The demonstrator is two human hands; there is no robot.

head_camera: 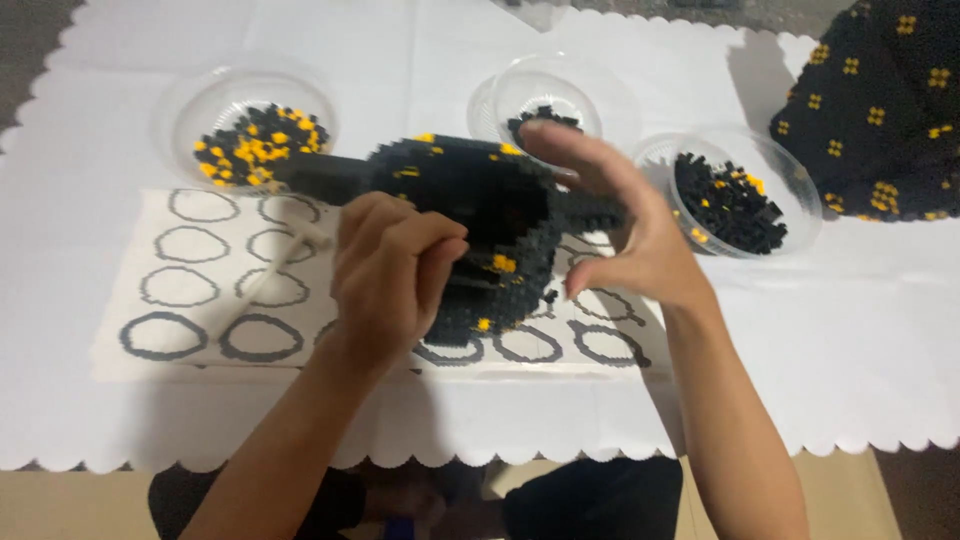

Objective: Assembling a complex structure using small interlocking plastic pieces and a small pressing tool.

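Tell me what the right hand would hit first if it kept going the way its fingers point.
Probably the small bowl of black beads: the right hand points up-left, fingertips already at its near rim. Height is unclear.

At the centre of the frame, the bead-built piece is black, dotted here and there with small yellow-orange spots. At upper left, a clear plastic bowl holds a mix of black and yellow-orange beads. The clear bowl at upper centre holds black beads, and the clear bowl to the right holds mostly black beads with a few yellow ones. At upper right, a finished black piece carries a regular pattern of yellow four-dot clusters. The white sheet is printed with rows of dark grey rings. The table cover is white with a scalloped edge.
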